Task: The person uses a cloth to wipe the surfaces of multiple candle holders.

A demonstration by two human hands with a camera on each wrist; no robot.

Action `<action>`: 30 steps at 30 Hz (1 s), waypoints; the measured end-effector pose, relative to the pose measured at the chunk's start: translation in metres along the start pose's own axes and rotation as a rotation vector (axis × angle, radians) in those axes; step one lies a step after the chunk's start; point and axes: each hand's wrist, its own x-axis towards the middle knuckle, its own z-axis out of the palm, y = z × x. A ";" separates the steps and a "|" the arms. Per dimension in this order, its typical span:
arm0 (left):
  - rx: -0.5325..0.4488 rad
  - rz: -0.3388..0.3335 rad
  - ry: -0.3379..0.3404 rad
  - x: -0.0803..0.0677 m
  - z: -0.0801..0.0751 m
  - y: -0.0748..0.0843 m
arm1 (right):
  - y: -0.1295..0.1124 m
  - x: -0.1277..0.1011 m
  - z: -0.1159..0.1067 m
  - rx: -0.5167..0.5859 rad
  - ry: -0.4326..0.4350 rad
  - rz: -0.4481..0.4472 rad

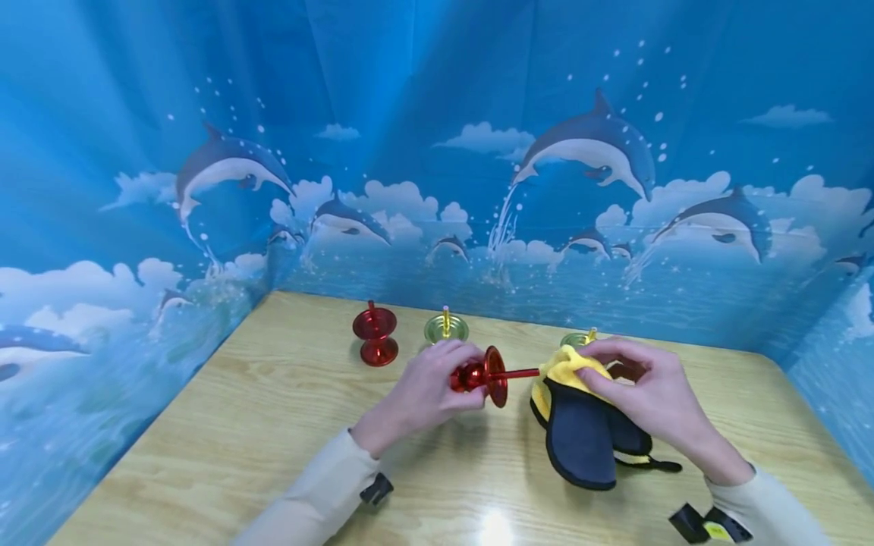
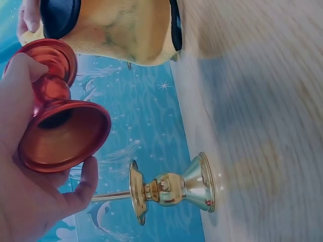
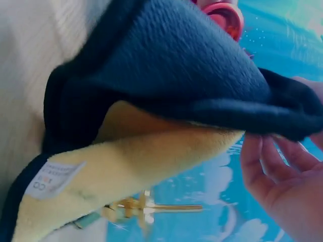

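Note:
My left hand (image 1: 426, 390) grips a red metal candlestick (image 1: 486, 374) on its side, its thin stem pointing right; the left wrist view shows its hollow base (image 2: 63, 133) in my palm. My right hand (image 1: 638, 383) pinches a yellow and navy cloth (image 1: 576, 425) round the tip of that stem. In the right wrist view the cloth (image 3: 166, 96) fills most of the frame, with my fingers (image 3: 275, 166) curled under its edge.
On the wooden table (image 1: 273, 425) a second red candlestick (image 1: 375, 334) and a gold one (image 1: 446, 327) stand upright at the back. Another gold candlestick (image 1: 580, 337) is partly hidden behind the cloth. Blue dolphin-print walls (image 1: 478, 152) enclose the table.

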 end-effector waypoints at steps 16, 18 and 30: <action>0.369 0.191 0.050 0.006 0.005 0.010 | -0.014 0.006 0.030 -0.064 -0.031 -0.433; 0.372 0.176 0.043 0.006 0.004 0.008 | -0.015 0.007 0.030 -0.086 -0.028 -0.426; 0.470 0.160 0.062 0.000 -0.006 -0.003 | -0.015 0.007 0.027 -0.107 -0.013 -0.381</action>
